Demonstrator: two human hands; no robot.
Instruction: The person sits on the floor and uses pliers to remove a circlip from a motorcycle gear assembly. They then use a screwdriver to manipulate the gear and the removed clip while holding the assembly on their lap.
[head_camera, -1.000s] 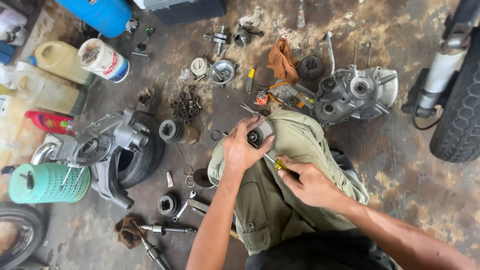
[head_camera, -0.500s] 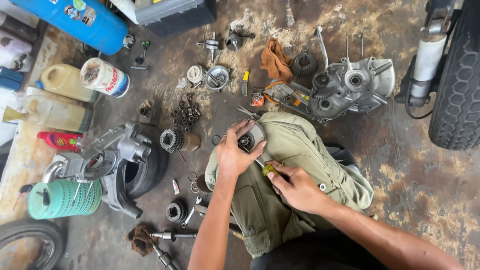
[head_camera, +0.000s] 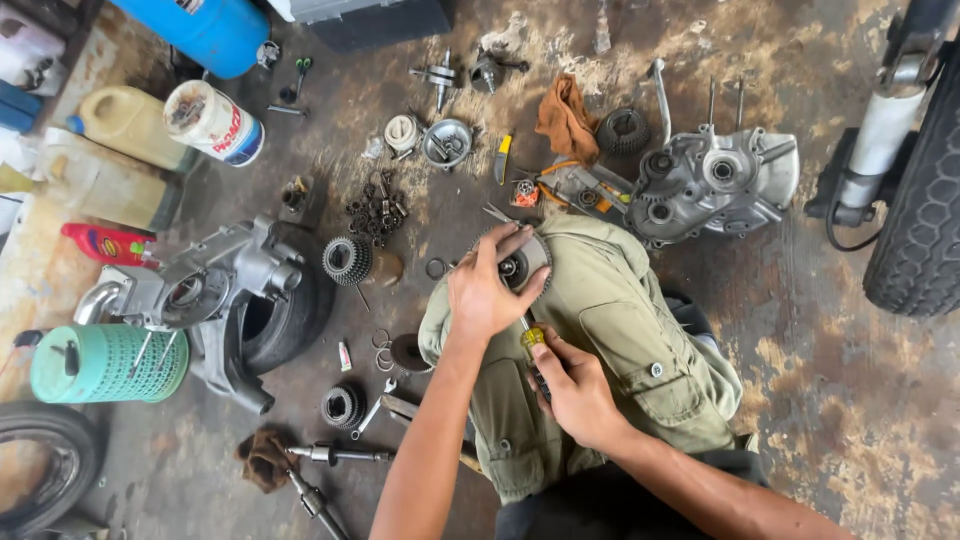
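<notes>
On the dirty concrete floor (head_camera: 400, 60), a round toothed metal gear (head_camera: 520, 265) was held on the knee, clamped by the left hand (head_camera: 487, 290), while the screwdriver with a yellow and black handle (head_camera: 533, 345), gripped by the right hand (head_camera: 575, 395), pointed up at it from just below.

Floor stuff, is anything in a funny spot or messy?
Yes. The white cylindrical tub lies tipped on its side by the blue drum. Small dark nuts and bolts sit scattered in a loose heap on the stained concrete floor. The left hand steadies a round toothed metal part on a knee.
</notes>
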